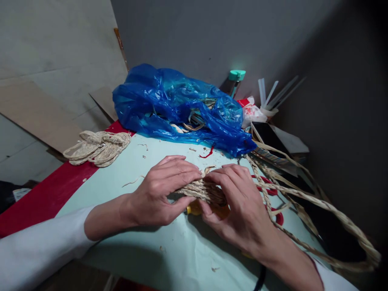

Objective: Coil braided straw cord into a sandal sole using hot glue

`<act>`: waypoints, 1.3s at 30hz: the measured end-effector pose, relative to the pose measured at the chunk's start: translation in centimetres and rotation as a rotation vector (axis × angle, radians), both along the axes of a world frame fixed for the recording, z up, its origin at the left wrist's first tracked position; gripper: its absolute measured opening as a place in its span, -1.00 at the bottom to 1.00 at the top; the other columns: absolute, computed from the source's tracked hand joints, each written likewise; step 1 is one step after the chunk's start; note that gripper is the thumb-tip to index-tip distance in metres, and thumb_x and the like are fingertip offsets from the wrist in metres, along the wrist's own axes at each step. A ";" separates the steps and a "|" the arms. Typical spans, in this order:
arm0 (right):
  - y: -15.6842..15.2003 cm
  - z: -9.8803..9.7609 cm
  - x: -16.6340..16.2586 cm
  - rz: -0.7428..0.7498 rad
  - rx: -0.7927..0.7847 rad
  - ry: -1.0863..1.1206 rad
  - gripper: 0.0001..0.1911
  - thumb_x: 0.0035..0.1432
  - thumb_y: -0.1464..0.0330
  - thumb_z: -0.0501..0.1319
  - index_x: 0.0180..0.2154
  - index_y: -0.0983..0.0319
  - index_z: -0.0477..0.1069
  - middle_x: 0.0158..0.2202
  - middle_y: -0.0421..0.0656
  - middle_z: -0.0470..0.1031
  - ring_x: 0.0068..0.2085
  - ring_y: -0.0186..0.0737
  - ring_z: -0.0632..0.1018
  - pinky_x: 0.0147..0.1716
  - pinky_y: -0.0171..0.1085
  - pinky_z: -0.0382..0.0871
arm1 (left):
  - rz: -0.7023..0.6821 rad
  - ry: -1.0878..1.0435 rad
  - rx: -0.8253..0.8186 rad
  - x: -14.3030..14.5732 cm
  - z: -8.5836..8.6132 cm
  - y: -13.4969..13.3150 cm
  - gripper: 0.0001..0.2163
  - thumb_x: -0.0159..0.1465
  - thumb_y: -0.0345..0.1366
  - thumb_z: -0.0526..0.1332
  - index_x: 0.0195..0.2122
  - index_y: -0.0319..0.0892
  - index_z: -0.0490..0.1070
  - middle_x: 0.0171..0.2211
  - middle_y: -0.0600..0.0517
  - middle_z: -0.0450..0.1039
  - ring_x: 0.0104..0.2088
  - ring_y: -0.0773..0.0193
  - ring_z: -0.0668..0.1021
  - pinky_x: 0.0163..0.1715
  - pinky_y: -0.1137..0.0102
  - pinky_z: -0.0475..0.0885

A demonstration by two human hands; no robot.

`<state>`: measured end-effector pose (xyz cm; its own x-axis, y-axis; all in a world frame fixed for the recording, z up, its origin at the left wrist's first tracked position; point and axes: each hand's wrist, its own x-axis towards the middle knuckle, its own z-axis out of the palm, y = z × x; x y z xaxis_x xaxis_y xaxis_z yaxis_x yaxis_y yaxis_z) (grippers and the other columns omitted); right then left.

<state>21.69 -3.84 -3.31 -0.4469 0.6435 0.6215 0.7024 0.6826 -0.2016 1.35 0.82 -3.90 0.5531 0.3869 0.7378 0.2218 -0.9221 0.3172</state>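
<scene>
A small coiled piece of braided straw cord (pixel 209 191) is held between both hands above the table. My left hand (pixel 165 190) grips its left end, thumb below and fingers on top. On the other end, my right hand (pixel 238 198) is closed the same way, with its fingertips close to the left ones. Beneath the coil lies something yellow (pixel 194 208), mostly hidden by the hands. A long loose braided straw rope (pixel 333 208) loops out to the right behind my right hand; where it joins the coil, if at all, is hidden.
A blue plastic bag (pixel 169 101) with straw strips in it lies at the back. A bundle of braided cord (pixel 98 147) sits at the left. Red scissor handles (pixel 277 216) show among the rope. A cup (pixel 269 113) holding white sticks stands by the dark wall.
</scene>
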 end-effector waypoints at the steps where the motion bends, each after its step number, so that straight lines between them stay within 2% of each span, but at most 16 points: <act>1: 0.0 0.0 0.0 -0.003 -0.002 -0.002 -0.79 0.18 0.40 0.23 -0.15 0.32 0.29 -0.24 -0.05 0.41 -0.20 -0.11 0.38 -0.17 -0.08 0.25 | 0.001 0.004 -0.002 0.0 0.0 0.0 -0.72 0.14 -0.51 0.32 -0.09 -0.33 0.49 -0.17 -0.22 0.64 -0.14 0.08 0.66 0.06 0.04 0.49; 22: -0.2 0.0 -0.2 0.000 -0.016 0.008 -0.81 0.17 0.43 0.22 -0.17 0.33 0.30 -0.25 -0.05 0.39 -0.18 -0.11 0.38 -0.16 -0.10 0.24 | -0.006 0.013 -0.010 -0.1 0.1 -0.1 -0.72 0.12 -0.53 0.30 -0.11 -0.33 0.48 -0.17 -0.23 0.64 -0.15 0.08 0.67 0.08 0.03 0.46; 25: -0.1 0.0 -0.1 0.001 -0.005 0.007 -0.81 0.18 0.42 0.22 -0.17 0.32 0.29 -0.25 -0.05 0.40 -0.19 -0.11 0.38 -0.17 -0.09 0.25 | -0.010 0.025 -0.028 -0.1 0.0 0.0 -0.71 0.15 -0.51 0.31 -0.07 -0.32 0.47 -0.14 -0.21 0.63 -0.09 0.07 0.64 0.10 0.05 0.45; 28: 0.3 -0.2 0.3 -0.019 0.008 0.023 -0.77 0.14 0.43 0.25 -0.16 0.32 0.30 -0.25 -0.08 0.39 -0.21 -0.14 0.38 -0.18 -0.12 0.26 | 0.012 0.069 -0.098 -0.2 0.0 0.3 -0.54 0.20 -0.40 0.34 0.14 -0.27 0.37 0.01 -0.22 0.57 0.08 0.02 0.54 0.13 0.09 0.43; 31: 0.7 -0.3 0.8 -0.065 0.021 0.049 -0.75 0.14 0.43 0.26 -0.15 0.31 0.29 -0.25 -0.11 0.39 -0.22 -0.18 0.36 -0.19 -0.15 0.24 | 0.109 0.122 -0.172 -0.7 0.4 0.7 -0.26 0.19 -0.27 0.40 0.35 -0.19 0.11 0.24 -0.24 0.37 0.23 -0.01 0.42 0.21 0.10 0.36; 34: 1.0 -0.4 1.1 -0.097 0.043 0.062 -0.75 0.13 0.44 0.27 -0.15 0.29 0.29 -0.25 -0.13 0.40 -0.24 -0.21 0.36 -0.19 -0.16 0.23 | 0.182 0.105 -0.200 -1.5 0.7 1.3 -0.15 0.15 -0.22 0.44 0.39 -0.13 0.02 0.29 -0.22 0.30 0.26 -0.02 0.39 0.26 0.10 0.31; 36: 1.1 -0.5 1.2 -0.110 0.055 0.074 -0.75 0.12 0.45 0.27 -0.15 0.29 0.29 -0.26 -0.13 0.40 -0.25 -0.21 0.36 -0.20 -0.16 0.23 | 0.213 0.048 -0.220 -2.1 0.7 1.6 -0.24 0.16 -0.22 0.43 0.34 -0.11 0.13 0.24 -0.19 0.36 0.22 -0.01 0.43 0.23 0.12 0.33; 39: 1.1 -0.4 1.2 -0.114 0.080 0.095 -0.76 0.11 0.45 0.26 -0.17 0.28 0.29 -0.27 -0.14 0.39 -0.25 -0.21 0.36 -0.21 -0.17 0.24 | 0.299 -0.179 -0.227 -2.8 0.4 1.9 -0.63 0.24 -0.31 0.35 0.07 -0.11 0.41 -0.01 -0.08 0.53 0.02 0.08 0.56 0.09 0.18 0.44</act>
